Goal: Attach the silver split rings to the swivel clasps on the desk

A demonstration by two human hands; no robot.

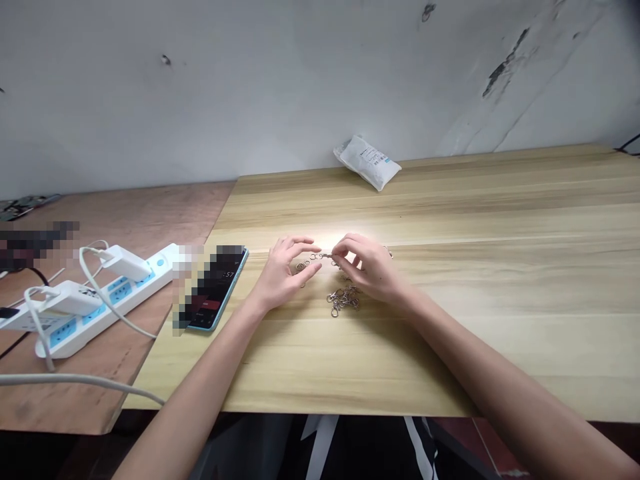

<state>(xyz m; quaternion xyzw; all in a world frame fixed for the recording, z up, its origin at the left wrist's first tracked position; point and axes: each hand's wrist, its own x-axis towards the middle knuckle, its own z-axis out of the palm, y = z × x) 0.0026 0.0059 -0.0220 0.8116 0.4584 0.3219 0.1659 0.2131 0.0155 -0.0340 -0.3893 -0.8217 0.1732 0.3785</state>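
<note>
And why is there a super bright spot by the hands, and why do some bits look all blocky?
In the head view, glare shines on the wooden tabletop just beyond the left hand and right hand; its source isn't visible. Blocky pixelation hides part of the phone and a patch at far left.

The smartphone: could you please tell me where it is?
In the head view, the smartphone lies left of the left hand, beside the white power strip.

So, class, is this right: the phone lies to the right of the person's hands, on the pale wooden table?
No: the phone lies left of the left hand and right hand, not right, as the head view shows. It is on the pale wooden table, as stated.
</note>
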